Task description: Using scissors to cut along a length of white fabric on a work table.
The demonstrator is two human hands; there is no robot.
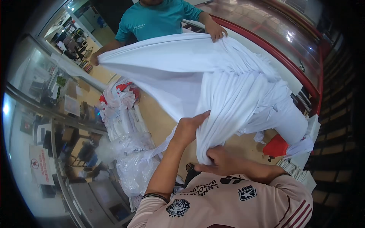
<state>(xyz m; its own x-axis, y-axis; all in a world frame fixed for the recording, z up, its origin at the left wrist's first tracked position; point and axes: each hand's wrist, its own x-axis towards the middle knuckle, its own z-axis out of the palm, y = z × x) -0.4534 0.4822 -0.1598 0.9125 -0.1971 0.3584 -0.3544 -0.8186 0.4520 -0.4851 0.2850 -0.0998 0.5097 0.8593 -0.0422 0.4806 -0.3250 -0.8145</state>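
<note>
A long white cloth (232, 98) hangs in gathered folds between me and a person in a teal shirt (156, 19) across from me. My left hand (191, 127) is closed on the left edge of the folds. Lower down, my right hand (218, 161) grips the bunched near end of the same cloth. Opposite, the other person holds the far edge with both hands, one hand (216, 30) at the top middle and the other out to the left, so that a wide flap stretches leftward. The cloth's right part drapes over a white surface.
At the right back stands a large machine with a red frame (266, 38). Plastic-wrapped bundles (137, 163) and red-and-white fabric (121, 95) lie on the left, by a glass partition (57, 114). A red piece (275, 146) hangs at the right, near stacked white material (298, 171).
</note>
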